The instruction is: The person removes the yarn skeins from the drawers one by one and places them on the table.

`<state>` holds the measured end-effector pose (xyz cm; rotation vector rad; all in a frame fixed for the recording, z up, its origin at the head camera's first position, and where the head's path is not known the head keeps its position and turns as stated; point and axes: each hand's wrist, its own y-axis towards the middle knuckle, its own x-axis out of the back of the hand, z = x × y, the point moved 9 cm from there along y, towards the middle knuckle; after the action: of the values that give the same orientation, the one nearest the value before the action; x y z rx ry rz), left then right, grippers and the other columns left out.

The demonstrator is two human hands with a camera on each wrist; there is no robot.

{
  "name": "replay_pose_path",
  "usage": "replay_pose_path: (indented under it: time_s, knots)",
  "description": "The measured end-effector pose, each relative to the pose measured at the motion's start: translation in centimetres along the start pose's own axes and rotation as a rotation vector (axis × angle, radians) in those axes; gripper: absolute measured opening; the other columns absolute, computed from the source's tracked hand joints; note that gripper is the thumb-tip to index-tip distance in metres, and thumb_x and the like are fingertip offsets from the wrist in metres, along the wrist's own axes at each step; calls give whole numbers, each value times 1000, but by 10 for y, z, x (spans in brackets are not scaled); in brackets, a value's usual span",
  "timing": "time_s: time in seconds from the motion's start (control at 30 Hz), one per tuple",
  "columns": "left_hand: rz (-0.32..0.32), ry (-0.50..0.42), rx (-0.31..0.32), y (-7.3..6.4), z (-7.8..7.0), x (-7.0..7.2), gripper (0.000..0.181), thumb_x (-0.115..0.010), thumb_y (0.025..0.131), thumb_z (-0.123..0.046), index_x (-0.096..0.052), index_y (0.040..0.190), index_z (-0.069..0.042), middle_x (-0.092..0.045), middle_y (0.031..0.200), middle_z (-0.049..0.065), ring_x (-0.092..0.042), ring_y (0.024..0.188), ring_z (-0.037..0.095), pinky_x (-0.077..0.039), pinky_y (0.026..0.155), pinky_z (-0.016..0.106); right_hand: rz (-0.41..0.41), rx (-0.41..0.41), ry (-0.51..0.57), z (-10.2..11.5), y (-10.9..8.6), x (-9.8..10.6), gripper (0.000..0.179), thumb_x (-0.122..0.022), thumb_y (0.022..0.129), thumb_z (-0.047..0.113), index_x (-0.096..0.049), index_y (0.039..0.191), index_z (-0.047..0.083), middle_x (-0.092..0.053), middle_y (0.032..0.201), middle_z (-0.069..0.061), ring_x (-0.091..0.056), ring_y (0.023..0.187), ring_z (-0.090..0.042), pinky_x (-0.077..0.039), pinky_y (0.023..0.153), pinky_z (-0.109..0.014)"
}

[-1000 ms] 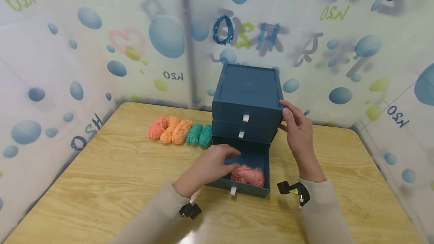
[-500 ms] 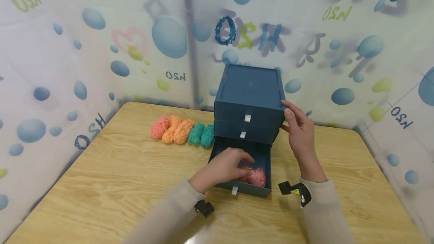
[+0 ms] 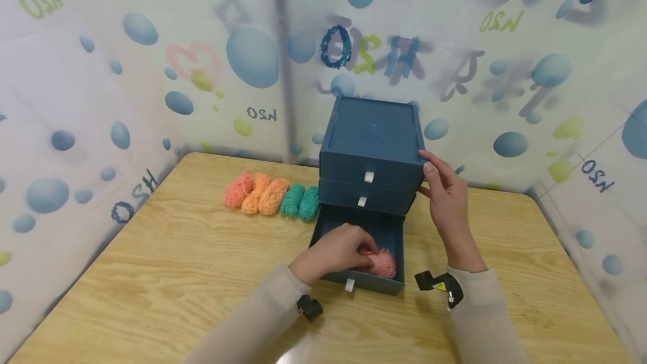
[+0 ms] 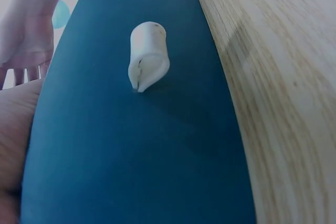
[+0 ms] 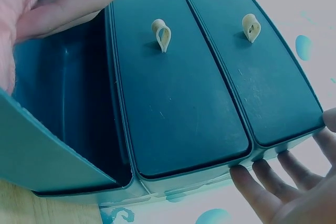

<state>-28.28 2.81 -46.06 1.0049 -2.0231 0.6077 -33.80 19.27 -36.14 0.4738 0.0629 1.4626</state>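
My left hand (image 3: 337, 249) reaches into the pulled-out bottom drawer (image 3: 367, 283) of a dark blue drawer unit (image 3: 374, 128). Its thumb and fingers pinch the left end of a pink yarn skein (image 3: 385, 264), which lies at the front of the drawer. The right wrist view also has part of that pink yarn (image 5: 6, 40) at its left edge. In the left wrist view, the drawer front with its white pull tab (image 4: 149, 51) fills the middle. My right hand (image 3: 449, 198) touches the unit's right side and upper front corner, fingers extended.
Left of the unit lies a row of yarn skeins: one coral (image 3: 238, 190), two orange (image 3: 273, 196) and two teal (image 3: 309, 203). The unit's middle drawer (image 3: 384, 195) and top drawer (image 3: 399, 168) are closed. A patterned curtain stands behind the wooden table (image 3: 202, 274).
My left hand has moved right and down within the drawer onto the pink yarn skein, and its fingers have closed on it. The right hand stays at the unit's side.
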Motion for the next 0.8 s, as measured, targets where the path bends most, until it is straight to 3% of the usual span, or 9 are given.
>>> replay_pose_path:
  time_s: [0.5,0.8]
  knots:
    - [-14,-8,1,3,-3,2,11,-70,94,-10,-79,97,-15,-74,87,-7,-57,68,0,-50,67,15,11,8,-3,1,1,0,41,-44,109,35,-57,145,21,-49,155,2,-58,123,-15,-53,100,-50]
    - [-156,-26,0,-4,3,22,13,-71,92,-6,-80,99,-13,-78,93,-1,-63,73,-1,-52,71,17,10,5,-3,1,0,0,41,-44,109,35,-57,145,20,-49,156,0,-57,130,-29,-52,100,-51]
